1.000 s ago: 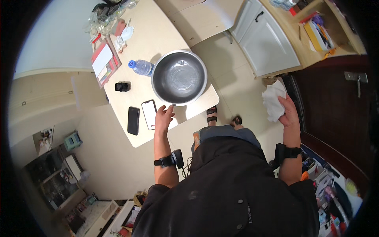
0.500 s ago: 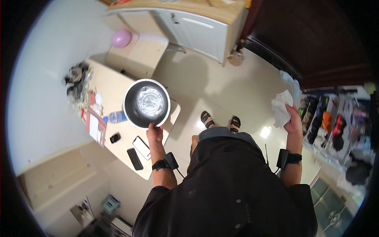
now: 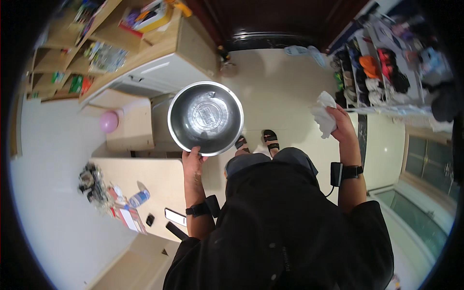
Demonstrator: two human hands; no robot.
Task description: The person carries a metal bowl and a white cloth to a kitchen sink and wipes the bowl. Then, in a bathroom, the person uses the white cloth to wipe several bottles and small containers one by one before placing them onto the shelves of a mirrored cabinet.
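Observation:
A round stainless steel basin (image 3: 188, 118) is held out at the left, its inside turned up toward me. My left hand (image 3: 194, 162) grips its near rim, thumb over the edge and fingers beneath. Off to the right, my right hand (image 3: 344, 126) pinches a crumpled white tissue (image 3: 324, 116), which hangs away from the fingers to the left. Both are held in the air above the floor. I cannot make out anything loose inside the basin beyond a stamped round mark and reflections.
At the left stands a pale table (image 3: 159, 179) bearing a water bottle (image 3: 139, 197) and a phone (image 3: 175, 217). Behind it is a chair with a pink balloon (image 3: 109, 122). A wooden cabinet (image 3: 193, 48) stands ahead; a shoe rack (image 3: 357, 89) lines the right, near blue slippers (image 3: 316, 56).
My body has turned to the right, so the dark door now lies straight ahead and the table sits lower left. The basin has come off from over the table and looks nearer.

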